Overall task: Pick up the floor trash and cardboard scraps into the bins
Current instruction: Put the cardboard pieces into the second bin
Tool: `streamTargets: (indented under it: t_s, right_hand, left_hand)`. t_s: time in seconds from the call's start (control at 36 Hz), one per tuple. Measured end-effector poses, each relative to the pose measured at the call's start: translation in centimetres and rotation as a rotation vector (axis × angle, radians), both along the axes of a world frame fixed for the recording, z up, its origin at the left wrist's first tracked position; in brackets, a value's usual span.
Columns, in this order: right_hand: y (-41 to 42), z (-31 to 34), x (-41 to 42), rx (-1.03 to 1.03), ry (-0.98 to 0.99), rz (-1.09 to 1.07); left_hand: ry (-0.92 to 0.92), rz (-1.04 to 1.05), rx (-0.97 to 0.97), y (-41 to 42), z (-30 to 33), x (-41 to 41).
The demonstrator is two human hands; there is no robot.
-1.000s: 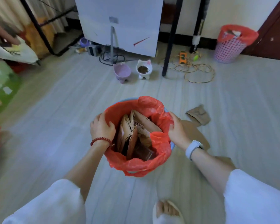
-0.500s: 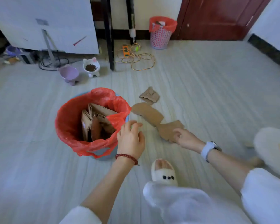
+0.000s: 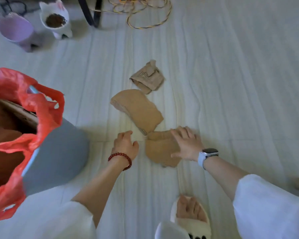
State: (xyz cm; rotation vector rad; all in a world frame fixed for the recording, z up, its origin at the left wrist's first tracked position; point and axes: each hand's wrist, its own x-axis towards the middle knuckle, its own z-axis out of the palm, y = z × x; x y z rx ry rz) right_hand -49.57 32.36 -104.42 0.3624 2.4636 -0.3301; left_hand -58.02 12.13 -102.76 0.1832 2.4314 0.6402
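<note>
Three brown cardboard scraps lie on the pale floor. My right hand (image 3: 186, 145) rests flat with spread fingers on the nearest scrap (image 3: 160, 150). A longer scrap (image 3: 138, 109) lies just beyond it, and a folded scrap (image 3: 148, 78) sits farther back. My left hand (image 3: 126, 145) hovers over the floor just left of the nearest scrap, fingers loosely bent and holding nothing. The bin (image 3: 57, 152) with a red bag liner (image 3: 41, 104) stands at the left edge, holding several cardboard pieces.
A purple bowl (image 3: 16, 30) and a white cat-shaped bowl of kibble (image 3: 55, 18) stand at the top left. A dark post (image 3: 91, 12) and a coiled yellow cord (image 3: 145, 12) are at the top. My slippered foot (image 3: 192, 216) is at the bottom.
The view has dropped closer to the floor. My left hand left the bin's rim and moved right toward the scraps. My right hand now lies flat on the nearest scrap.
</note>
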Motion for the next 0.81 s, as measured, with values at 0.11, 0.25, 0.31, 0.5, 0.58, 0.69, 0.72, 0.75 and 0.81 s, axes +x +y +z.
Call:
streamTargets:
  t_s: [0.11,0.25,0.31,0.5,0.58,0.69,0.72,0.75,0.81]
  right_hand:
    - [1.7,-2.0,-0.9,0.075,0.014,0.140]
    - [4.4,-2.1,-2.5,0.103,-0.011,0.213]
    - [5.3,-1.9,-2.7,0.008,-0.032,0.179]
    - [8.4,-2.4,-3.7,-0.595,0.074,-0.366]
    - [9.1,-2.8,-6.8,-0.717,0.319,-0.561]
    - [9.3,-2.7,-11.8,-0.809,0.394,-0.535]
    - [9.3,-2.6,-12.8,-0.839,0.387,-0.536]
    - [9.2,-2.5,-13.7,-0.859,0.392,-0.549]
    - [9.3,-2.5,-15.6,-0.855,0.444,-0.592]
  left_hand:
    - [0.009,0.117,-0.034,3.3,-2.6,-3.0]
    - [0.177,-0.084,-0.181,4.4,-4.7,-5.3]
    - [0.199,-0.171,-0.235,4.6,-5.4,-5.8]
    - [0.210,-0.115,-0.180,5.4,-6.7,-5.3]
    - [0.223,-0.206,-0.175,5.0,-7.2,-3.8]
    - [0.329,-0.358,-0.146,3.4,-8.4,-2.0]
    - [0.364,-0.359,-0.125,3.1,-8.7,-1.8]
    - [0.408,-0.350,-0.099,2.8,-8.8,-1.7]
    - [0.531,-0.323,-0.035,2.6,-9.0,-1.6]
